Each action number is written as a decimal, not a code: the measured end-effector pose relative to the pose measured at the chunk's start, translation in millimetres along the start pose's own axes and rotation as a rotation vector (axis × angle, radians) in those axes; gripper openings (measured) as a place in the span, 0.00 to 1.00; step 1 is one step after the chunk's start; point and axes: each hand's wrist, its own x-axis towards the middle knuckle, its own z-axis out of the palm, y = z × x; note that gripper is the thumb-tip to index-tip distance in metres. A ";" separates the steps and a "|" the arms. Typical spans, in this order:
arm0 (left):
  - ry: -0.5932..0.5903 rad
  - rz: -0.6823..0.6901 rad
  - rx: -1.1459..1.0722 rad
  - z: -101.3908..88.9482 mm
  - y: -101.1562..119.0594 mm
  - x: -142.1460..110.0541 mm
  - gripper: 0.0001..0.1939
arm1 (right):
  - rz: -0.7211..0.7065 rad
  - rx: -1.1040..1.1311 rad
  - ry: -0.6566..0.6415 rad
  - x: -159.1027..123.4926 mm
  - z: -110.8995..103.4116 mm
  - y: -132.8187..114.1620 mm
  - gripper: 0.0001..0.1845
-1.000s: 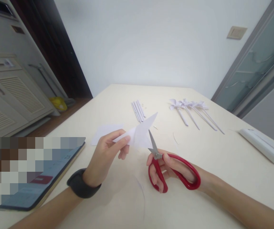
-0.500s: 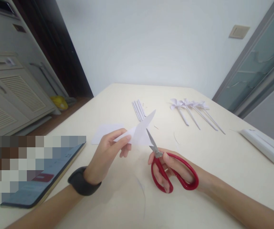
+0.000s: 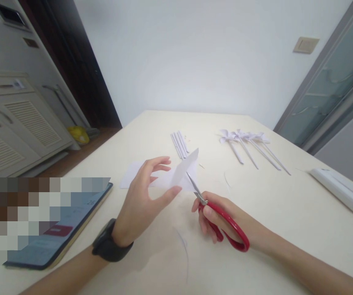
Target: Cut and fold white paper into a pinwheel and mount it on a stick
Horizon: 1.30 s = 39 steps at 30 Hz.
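Two hands [image 3: 139,205], one pair of scissors [image 3: 203,201], four pinwheels [image 3: 238,135], four sticks [image 3: 179,144] show.

1. Scissors [image 3: 204,202] in the right hand [image 3: 224,206]: red handles [image 3: 235,226], grey blades [image 3: 197,191].
2. Paper [image 3: 181,169] beside the left hand [image 3: 142,200]: plain white.
3. Wristband [image 3: 110,246] behind the left hand: black.
4. Pinwheels [image 3: 239,135] beyond the right hand: apparently white.

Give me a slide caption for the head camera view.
Right hand holding red-handled scissors near white paper, left hand spread open beside it, paper pinwheels lying beyond.
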 end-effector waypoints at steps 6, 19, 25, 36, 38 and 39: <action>-0.018 0.051 0.125 2.0 -3.2 -0.8 0.13 | 0.017 -0.044 0.025 -1.6 1.4 -4.8 0.15; 0.001 -0.019 -0.032 -0.6 -10.8 6.8 0.15 | 0.042 -0.118 0.038 -3.7 3.0 -14.9 0.11; -0.003 0.055 -0.028 -2.7 -9.5 6.9 0.11 | 0.053 -0.253 0.073 -4.3 3.5 -6.7 0.10; -0.051 0.074 -0.014 -3.2 -0.5 1.7 0.19 | 0.077 -0.529 0.182 -4.9 9.0 -11.4 0.11; -0.033 0.043 -0.002 -2.9 -0.6 2.9 0.14 | 0.072 -0.551 0.186 -5.5 9.4 -10.5 0.11; -0.038 0.015 -0.006 -3.3 -1.4 3.7 0.12 | 0.071 -0.550 0.184 -5.7 9.2 -10.0 0.11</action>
